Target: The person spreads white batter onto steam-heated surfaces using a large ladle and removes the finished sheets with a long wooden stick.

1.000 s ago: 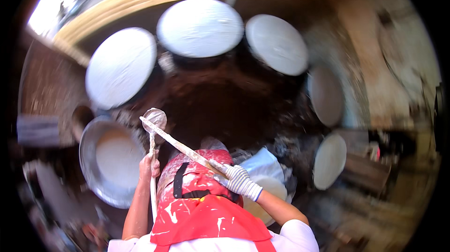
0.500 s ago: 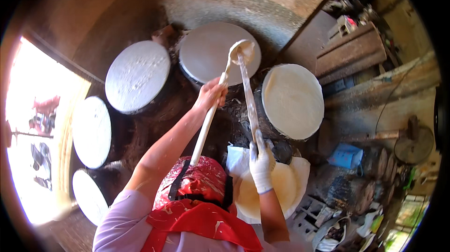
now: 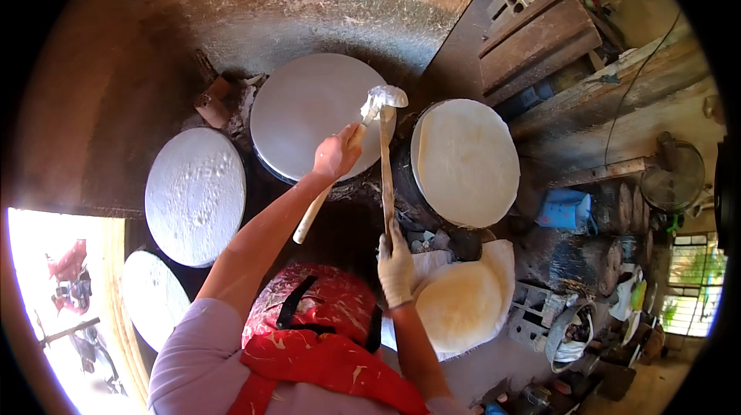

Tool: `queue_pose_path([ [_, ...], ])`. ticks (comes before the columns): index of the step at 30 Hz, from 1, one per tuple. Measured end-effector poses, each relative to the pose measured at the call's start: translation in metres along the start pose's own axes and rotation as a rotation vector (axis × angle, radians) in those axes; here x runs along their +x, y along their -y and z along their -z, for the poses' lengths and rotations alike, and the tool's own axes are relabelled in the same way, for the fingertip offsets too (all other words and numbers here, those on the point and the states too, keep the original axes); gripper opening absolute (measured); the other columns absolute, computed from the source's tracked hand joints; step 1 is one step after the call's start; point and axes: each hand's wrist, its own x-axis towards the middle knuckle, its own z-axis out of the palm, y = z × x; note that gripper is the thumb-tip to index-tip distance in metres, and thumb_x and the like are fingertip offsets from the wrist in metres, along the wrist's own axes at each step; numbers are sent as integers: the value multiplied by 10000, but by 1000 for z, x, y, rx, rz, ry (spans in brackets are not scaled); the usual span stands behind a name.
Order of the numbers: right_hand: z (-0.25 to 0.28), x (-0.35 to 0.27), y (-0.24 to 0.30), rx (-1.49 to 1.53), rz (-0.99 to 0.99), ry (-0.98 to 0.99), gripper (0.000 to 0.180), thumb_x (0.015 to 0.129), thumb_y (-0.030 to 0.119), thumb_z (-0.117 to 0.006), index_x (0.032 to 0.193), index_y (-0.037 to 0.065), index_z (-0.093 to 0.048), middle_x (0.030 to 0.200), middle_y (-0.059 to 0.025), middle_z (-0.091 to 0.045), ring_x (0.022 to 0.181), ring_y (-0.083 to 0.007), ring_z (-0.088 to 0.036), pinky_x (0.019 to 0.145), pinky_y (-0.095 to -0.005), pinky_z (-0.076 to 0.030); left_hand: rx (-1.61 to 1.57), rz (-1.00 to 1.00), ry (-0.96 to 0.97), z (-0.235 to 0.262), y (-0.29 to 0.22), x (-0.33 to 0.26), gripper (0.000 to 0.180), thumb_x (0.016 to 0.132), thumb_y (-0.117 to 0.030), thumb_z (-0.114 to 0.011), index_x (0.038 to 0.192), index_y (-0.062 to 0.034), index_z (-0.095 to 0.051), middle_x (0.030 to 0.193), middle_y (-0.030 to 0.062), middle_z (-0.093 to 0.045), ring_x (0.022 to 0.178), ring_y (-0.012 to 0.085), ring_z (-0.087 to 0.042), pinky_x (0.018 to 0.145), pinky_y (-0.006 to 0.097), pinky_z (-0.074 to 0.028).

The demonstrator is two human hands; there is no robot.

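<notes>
Bare left hand [image 3: 336,154] stretched forward, fisted; gloved right hand [image 3: 397,267] close in, clenched.

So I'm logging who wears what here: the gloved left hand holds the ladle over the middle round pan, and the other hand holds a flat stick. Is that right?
Not quite. In the head view the left hand on the ladle over the middle round pan is bare; the white glove is on the right hand, which holds the flat stick.

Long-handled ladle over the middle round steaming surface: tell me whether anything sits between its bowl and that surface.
Nothing visible does. The bare left hand holds the pale long-handled ladle right over the edge of the smooth white round steaming surface. The thin flat stick in the white-gloved right hand passes alongside, not beneath.
</notes>
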Motion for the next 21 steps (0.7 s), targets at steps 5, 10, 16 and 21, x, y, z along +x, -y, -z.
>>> queue_pose_path([
  [5,-33,-27,50,314,-271,-26,372,925,139,-487,1277,23,-449,1250,-160,-516,1110,-238,-532,912,-299,-433,154,-151,61,45,8,25,566,789,-208,-577,1318,-199,-376,965,146,-622,805,345,-612,697,443,-492],
  [10,-117,-4,61,460,-507,-161,428,925,228,-490,1242,-57,-450,1225,-214,-522,1102,-289,-532,947,-321,-407,171,-179,16,56,28,45,532,805,-205,-556,1310,-207,-389,1035,100,-611,777,333,-618,666,434,-501],
  [16,-173,84,118,514,-389,-276,425,933,237,-467,1228,-68,-459,1203,-233,-532,1084,-324,-531,936,-346,-401,158,-131,9,77,55,73,532,791,-198,-574,1298,-204,-411,1035,101,-615,811,315,-620,685,418,-502],
  [21,-183,182,137,421,-445,-39,417,917,151,-480,1248,-95,-419,1259,-237,-488,1126,-305,-502,949,-341,-386,64,-37,-53,83,72,68,516,776,-185,-601,1270,-195,-450,1028,126,-621,860,320,-611,721,415,-498],
])
